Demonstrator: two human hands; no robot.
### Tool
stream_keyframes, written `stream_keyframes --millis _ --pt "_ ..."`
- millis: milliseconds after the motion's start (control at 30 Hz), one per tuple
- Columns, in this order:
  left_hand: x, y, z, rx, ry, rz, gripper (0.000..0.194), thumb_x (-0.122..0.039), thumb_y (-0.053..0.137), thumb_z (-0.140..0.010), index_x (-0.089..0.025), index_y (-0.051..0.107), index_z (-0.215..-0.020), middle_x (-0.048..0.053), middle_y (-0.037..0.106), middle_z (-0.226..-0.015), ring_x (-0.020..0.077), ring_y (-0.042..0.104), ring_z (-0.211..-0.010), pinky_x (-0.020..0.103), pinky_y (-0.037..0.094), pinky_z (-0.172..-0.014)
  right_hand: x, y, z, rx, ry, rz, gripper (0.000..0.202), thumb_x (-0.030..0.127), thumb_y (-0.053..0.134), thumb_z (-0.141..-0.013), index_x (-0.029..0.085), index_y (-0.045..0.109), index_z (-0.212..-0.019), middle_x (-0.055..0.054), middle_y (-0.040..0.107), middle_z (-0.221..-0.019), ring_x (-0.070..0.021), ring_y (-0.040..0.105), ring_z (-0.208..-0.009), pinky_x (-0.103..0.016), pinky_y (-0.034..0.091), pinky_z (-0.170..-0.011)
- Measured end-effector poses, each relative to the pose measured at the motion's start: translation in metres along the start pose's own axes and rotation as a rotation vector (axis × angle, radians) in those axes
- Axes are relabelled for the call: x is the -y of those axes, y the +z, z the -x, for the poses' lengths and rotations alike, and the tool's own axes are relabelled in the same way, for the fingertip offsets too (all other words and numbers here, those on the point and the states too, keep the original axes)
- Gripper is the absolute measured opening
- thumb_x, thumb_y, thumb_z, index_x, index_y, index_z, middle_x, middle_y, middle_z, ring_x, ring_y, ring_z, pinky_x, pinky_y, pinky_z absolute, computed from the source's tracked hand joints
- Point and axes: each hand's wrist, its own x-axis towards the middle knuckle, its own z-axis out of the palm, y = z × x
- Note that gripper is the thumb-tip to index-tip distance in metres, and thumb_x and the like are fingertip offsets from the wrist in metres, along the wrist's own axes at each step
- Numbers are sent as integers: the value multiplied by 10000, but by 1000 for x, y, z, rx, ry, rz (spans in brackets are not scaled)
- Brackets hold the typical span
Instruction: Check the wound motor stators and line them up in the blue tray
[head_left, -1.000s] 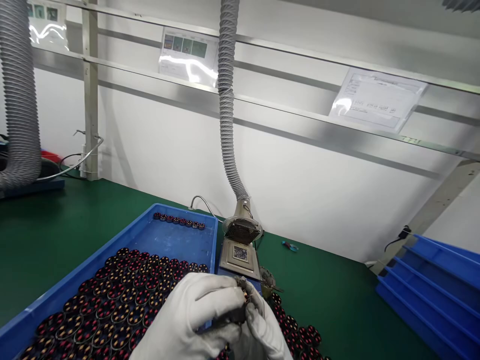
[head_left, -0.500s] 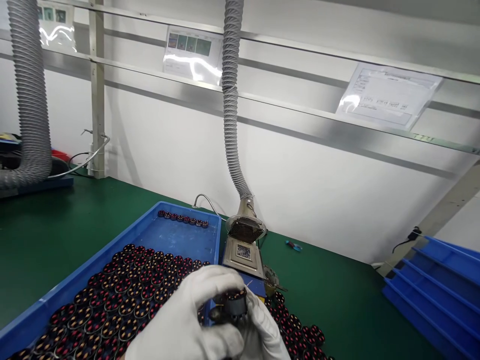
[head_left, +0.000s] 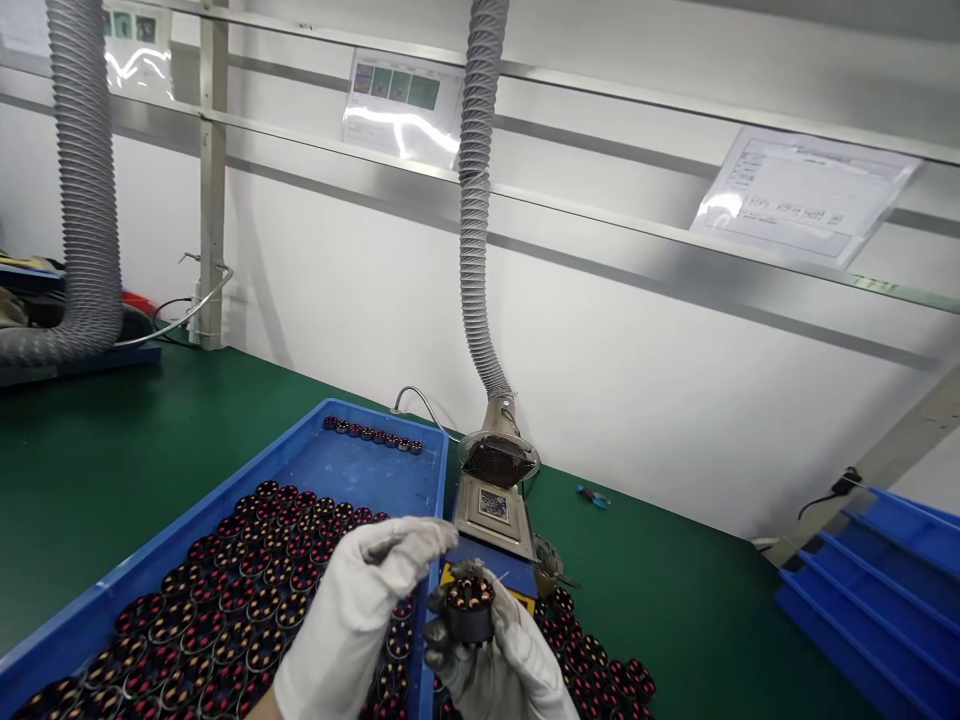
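Note:
In my white-gloved right hand (head_left: 517,655) is a small round black motor (head_left: 470,608), held upright with its ring of copper coils facing up. Dirty grey glove fingers wrap its sides. My left hand (head_left: 364,600), also in a white glove, hovers up and left of the motor without touching it. Its fingers reach to the right, loosely bent, and nothing shows in them. Beneath this hand lies a blue tray (head_left: 352,480) with many similar round motors (head_left: 262,605), showing red or copper-coloured coils.
Behind my hands stands a metal hot plate (head_left: 491,515) under a fume hood (head_left: 499,455) on a grey hose (head_left: 474,200). More motors (head_left: 592,660) sit on the green table (head_left: 675,590) to the right. Pliers (head_left: 592,496) and stacked blue trays (head_left: 862,590) lie beyond.
My left hand has come off the motor and moved up and left. The motor, now more exposed, stays in my right hand. The view has shifted slightly.

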Motion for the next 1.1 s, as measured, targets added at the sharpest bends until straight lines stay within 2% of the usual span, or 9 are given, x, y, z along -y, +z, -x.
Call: stream_keyframes --millis 67,167,300,433,500,600,700,933,1100 --pt "-6 1 2 89 -43 -42 204 -191 606 -679 -179 704 -857 2 646 -587 137 582 -503 195 484 -456 1 -3 -3 21 -8 19 307 389 796 -591 216 736 -838 -87 739 -845 -248 683 -843 -412 518 -833" --pt "-13 7 5 201 41 -76 204 -136 591 -617 -218 722 -750 8 680 -678 145 620 -592 200 521 -540 5 0 -5 44 27 76 286 371 795 -603 228 740 -845 -86 742 -890 -246 685 -853 -411 511 -860" --pt "-7 8 5 54 142 -45 163 -119 552 -612 -196 693 -584 28 691 -672 163 644 -645 204 541 -613 14 5 4 11 35 114 242 335 781 -630 247 737 -851 -59 739 -932 -232 673 -908 -416 475 -918" --pt "-4 -4 2 -149 95 -17 104 -170 601 -660 -162 703 -679 59 716 -738 185 669 -645 214 559 -590 18 2 14 8 15 75 305 516 675 -690 274 722 -871 -56 738 -916 -259 665 -914 -478 509 -843" --pt "-7 -7 3 -67 91 -101 193 -170 608 -674 -173 709 -839 70 716 -876 208 679 -764 223 565 -622 19 0 16 17 18 49 317 546 650 -698 273 726 -840 -70 738 -895 -269 662 -917 -469 525 -806" --pt "-9 -4 8 214 136 -268 477 -77 630 -585 -279 671 -1015 27 679 -1040 233 630 -964 288 550 -775 19 -1 18 16 38 2 248 507 693 -672 291 726 -791 -52 741 -872 -275 653 -935 -453 532 -794" --pt "-5 0 10 297 175 -272 468 -74 637 -588 -338 684 -972 5 661 -1075 217 614 -990 331 500 -886 16 1 17 18 62 -21 252 493 680 -693 283 722 -825 -45 742 -866 -275 656 -923 -460 530 -792" --pt "7 2 0 92 -40 86 42 -193 661 -578 -185 689 -548 57 694 -653 218 645 -676 257 535 -643 2 -5 -6 73 105 -47 256 428 768 -592 253 704 -768 -34 737 -769 -243 677 -876 -427 520 -835" --pt "-10 -3 2 -34 -94 62 79 -243 640 -635 -188 693 -657 59 699 -780 231 633 -791 273 505 -687 3 -12 6 40 22 31 333 521 674 -669 245 704 -852 -82 736 -863 -283 661 -954 -457 527 -816"
